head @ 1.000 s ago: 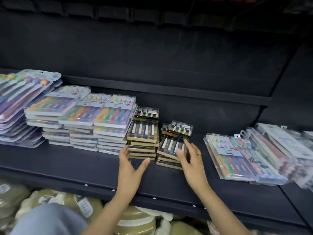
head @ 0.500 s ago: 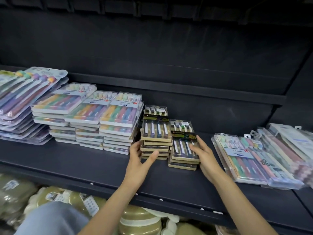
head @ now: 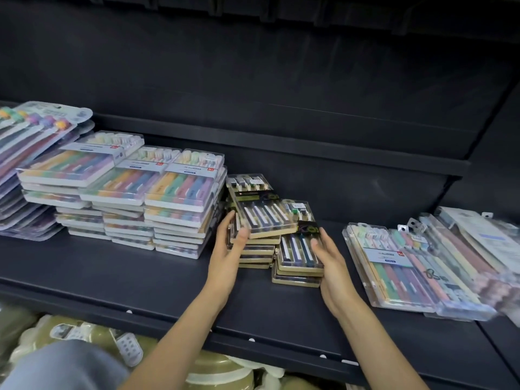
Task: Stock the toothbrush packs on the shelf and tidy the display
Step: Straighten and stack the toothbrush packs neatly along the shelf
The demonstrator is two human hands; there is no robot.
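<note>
Both hands are squaring the dark toothbrush packs (head: 270,220) just right of the pastel stacks (head: 180,198). The left hand (head: 229,249) is pinching the crooked top pack; the right hand (head: 327,257) is apparently pressing flat. Nudging gently would be keeping the edges flush.

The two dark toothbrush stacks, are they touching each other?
Touching. The head view shows the taller stack's tilted top pack overlapping the shorter stack, with no gap.
</note>
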